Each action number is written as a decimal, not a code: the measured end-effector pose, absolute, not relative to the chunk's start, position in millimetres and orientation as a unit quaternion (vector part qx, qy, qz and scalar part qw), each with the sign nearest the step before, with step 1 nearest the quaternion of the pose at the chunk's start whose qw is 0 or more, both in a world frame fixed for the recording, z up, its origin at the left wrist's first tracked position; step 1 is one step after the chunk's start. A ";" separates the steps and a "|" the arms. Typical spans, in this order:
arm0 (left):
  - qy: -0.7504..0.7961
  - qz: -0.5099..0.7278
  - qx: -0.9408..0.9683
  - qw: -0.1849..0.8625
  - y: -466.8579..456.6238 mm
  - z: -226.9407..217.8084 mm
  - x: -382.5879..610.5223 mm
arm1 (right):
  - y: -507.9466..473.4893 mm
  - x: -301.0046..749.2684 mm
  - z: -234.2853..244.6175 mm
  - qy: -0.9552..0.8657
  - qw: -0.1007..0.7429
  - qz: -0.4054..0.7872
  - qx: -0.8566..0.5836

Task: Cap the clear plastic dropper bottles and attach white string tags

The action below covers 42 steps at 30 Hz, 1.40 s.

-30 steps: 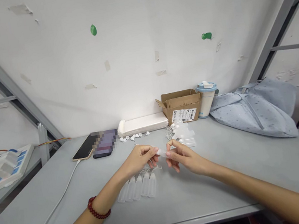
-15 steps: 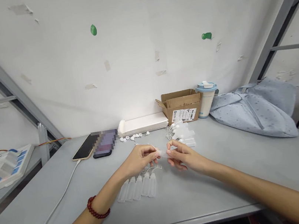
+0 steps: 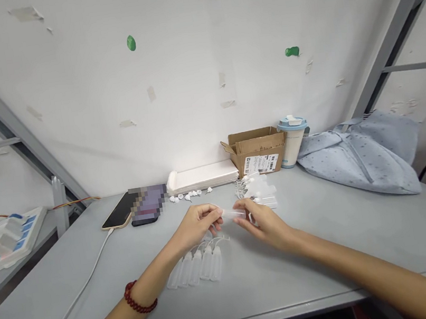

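Observation:
Both hands meet above the middle of the grey table (image 3: pixel 330 248). My left hand (image 3: pixel 197 224) pinches one end of a small clear plastic bottle (image 3: pixel 232 213). My right hand (image 3: pixel 261 222) pinches its other end, fingers closed on it. Below the hands lies a row of several similar clear bottles (image 3: pixel 197 266) with thin tethered caps. Just beyond my right hand sits a loose heap of more clear bottles (image 3: pixel 260 190). Small white caps (image 3: pixel 186 196) lie scattered behind my left hand.
At the back stand a white tray (image 3: pixel 201 176), an open cardboard box (image 3: pixel 259 151) and a lidded cup (image 3: pixel 293 140). A blue cloth bag (image 3: pixel 364 155) lies at the right. Two phones (image 3: pixel 134 207) with a white cable (image 3: pixel 77 297) are at the left, a power strip (image 3: pixel 9 239) beyond.
The hands have drawn slightly apart along the bottle, so more of its clear body shows between them. My right hand has tilted and its fingers shifted along the bottle.

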<state>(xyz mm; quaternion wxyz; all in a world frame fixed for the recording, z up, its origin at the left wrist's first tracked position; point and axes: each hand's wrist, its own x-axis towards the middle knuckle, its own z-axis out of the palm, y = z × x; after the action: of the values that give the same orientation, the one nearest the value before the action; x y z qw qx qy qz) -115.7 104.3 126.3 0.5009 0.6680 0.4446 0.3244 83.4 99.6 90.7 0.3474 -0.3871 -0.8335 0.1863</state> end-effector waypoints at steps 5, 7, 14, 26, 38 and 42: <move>0.437 0.280 0.642 0.563 104.7 124.8 -117.0 | 98.6 83.5 87.7 -0.864 0.385 0.022 -0.324; 0.435 0.253 0.634 0.587 103.6 125.7 -117.3 | 98.4 83.0 88.9 -0.863 0.400 -0.004 -0.310; 0.431 0.255 0.626 0.597 103.4 123.5 -116.9 | 97.9 83.6 89.0 -0.861 0.401 0.003 -0.313; 0.439 0.320 0.704 0.458 93.5 129.8 -113.1 | 94.2 84.6 106.1 -0.786 0.396 0.272 -0.390; 0.432 0.350 0.711 0.431 93.7 127.2 -109.1 | 92.6 80.2 108.4 -0.712 0.408 0.406 -0.402; 0.418 0.339 0.688 0.487 96.4 128.7 -111.8 | 88.1 80.5 106.5 -0.755 0.425 0.303 -0.397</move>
<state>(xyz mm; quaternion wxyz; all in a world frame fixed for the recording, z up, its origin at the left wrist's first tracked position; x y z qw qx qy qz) -111.8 96.4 128.7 0.4870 0.6878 0.4178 0.3395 80.5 88.1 106.5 0.4251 -0.3972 -0.7548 0.3030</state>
